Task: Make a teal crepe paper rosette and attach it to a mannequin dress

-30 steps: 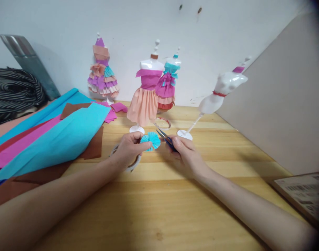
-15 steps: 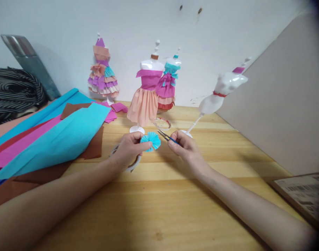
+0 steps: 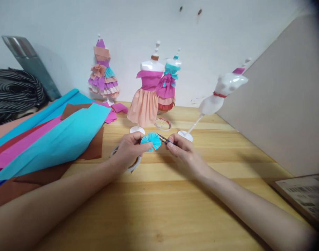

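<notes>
My left hand [image 3: 130, 147] pinches a small pleated turquoise paper fan [image 3: 151, 141] just above the wooden table [image 3: 159, 195]. My right hand [image 3: 180, 149] is closed round small blue-handled scissors [image 3: 163, 139], whose blades point left and touch the fan's right edge. Under my left wrist lies a roll of clear tape [image 3: 132, 165]. Right behind my hands stands a white mannequin in a pink top and peach skirt [image 3: 146, 94].
Turquoise, pink and brown tissue sheets [image 3: 52, 136] cover the left of the table. More dressed mannequins [image 3: 103, 73] [image 3: 168, 83] stand by the wall; a bare white one [image 3: 222, 92] leans at right. A small clear dish [image 3: 162, 123], a grey board [image 3: 285, 97] and a cardboard box [image 3: 303, 195] lie right.
My right hand has turned the scissors and moved left, bringing the blades from apart and raised to closed against the fan's edge. My left hand has held still.
</notes>
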`<state>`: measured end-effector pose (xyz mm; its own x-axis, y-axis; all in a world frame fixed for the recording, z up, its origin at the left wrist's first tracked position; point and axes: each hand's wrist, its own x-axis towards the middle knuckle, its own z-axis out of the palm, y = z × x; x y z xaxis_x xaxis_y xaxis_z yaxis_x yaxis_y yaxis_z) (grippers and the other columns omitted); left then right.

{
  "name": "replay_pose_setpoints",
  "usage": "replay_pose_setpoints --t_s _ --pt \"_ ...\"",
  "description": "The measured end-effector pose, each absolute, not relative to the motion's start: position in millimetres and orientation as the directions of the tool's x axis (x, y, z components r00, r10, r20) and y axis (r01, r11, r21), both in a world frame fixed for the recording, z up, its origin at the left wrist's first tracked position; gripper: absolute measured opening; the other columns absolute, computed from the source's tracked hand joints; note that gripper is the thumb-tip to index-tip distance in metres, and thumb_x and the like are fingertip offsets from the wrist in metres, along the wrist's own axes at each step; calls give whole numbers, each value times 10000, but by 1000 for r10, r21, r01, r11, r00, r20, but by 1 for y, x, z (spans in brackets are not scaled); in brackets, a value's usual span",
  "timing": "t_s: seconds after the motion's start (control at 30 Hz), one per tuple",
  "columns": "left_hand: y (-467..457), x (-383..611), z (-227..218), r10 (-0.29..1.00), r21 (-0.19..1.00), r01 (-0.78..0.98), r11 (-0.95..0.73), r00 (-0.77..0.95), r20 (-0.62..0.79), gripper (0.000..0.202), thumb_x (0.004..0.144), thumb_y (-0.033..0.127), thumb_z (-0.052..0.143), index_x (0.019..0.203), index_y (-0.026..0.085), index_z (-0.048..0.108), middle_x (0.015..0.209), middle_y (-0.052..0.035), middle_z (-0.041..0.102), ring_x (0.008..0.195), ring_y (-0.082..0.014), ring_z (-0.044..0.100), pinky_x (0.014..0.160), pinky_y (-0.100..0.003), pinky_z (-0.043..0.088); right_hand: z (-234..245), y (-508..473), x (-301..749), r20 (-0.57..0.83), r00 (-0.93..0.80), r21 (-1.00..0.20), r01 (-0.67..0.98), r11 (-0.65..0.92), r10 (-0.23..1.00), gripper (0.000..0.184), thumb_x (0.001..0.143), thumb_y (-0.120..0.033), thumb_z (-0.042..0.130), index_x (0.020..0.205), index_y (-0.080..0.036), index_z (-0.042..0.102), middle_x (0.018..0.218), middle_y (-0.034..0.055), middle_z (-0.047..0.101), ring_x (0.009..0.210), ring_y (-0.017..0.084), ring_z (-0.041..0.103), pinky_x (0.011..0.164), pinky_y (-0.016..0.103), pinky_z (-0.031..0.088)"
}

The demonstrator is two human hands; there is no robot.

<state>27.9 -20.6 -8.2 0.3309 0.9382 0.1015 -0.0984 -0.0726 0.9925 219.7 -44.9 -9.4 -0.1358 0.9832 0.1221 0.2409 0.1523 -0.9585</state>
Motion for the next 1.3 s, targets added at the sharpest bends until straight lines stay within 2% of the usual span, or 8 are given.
replay_pose_setpoints --t_s 0.33,0.67,0.8,1.07,1.17,1.3 --pt "-22 28 -4 934 993 -72 -90 340 109 162 639 259 656 576 167 538 491 62 484 465 -56 385 494 -233 294 -15 -44 222 138 -135 -960 226 166 981 265 797 -430 586 743 -220 434 650 -42 404 581 121 310 545 279 244" --pt "-21 28 -8 948 994 -36 -108 298 114 197 639 268 658 556 171 508 520 52 483 482 -62 394 488 -234 287 -18 -45 221 145 -143 -963 207 173 979 309 860 -489 571 751 -210 496 713 -3 529 622 137 393 582 295 289" --pt "-21 28 -8 946 995 -30 -94 309 98 189 633 265 661 559 168 516 519 54 482 477 -61 394 484 -233 283 -20 -46 218 151 -135 -971 167 173 979 369 893 -530 531 706 -218 474 670 -14 505 610 141 394 584 299 292" --pt "-22 28 -7 941 997 -41 -59 332 70 172 634 264 674 580 161 547 520 51 498 481 -61 397 484 -228 270 -20 -46 215 90 -102 -981 162 106 991 401 850 -577 570 716 -221 442 644 -23 504 560 125 364 542 284 267" --pt "-21 27 -8 940 997 -41 -60 333 70 174 631 262 674 575 159 546 511 51 495 481 -62 396 484 -226 268 -18 -47 214 64 -115 -989 126 79 991 383 833 -578 590 770 -224 457 639 -35 493 550 119 359 528 275 260" --pt "-20 27 -8 939 997 -44 -56 338 68 164 625 254 678 581 159 552 508 51 496 479 -62 398 484 -225 272 -17 -46 214 37 -136 -992 113 53 990 409 819 -595 586 936 -203 570 625 -38 454 546 123 355 506 276 237"
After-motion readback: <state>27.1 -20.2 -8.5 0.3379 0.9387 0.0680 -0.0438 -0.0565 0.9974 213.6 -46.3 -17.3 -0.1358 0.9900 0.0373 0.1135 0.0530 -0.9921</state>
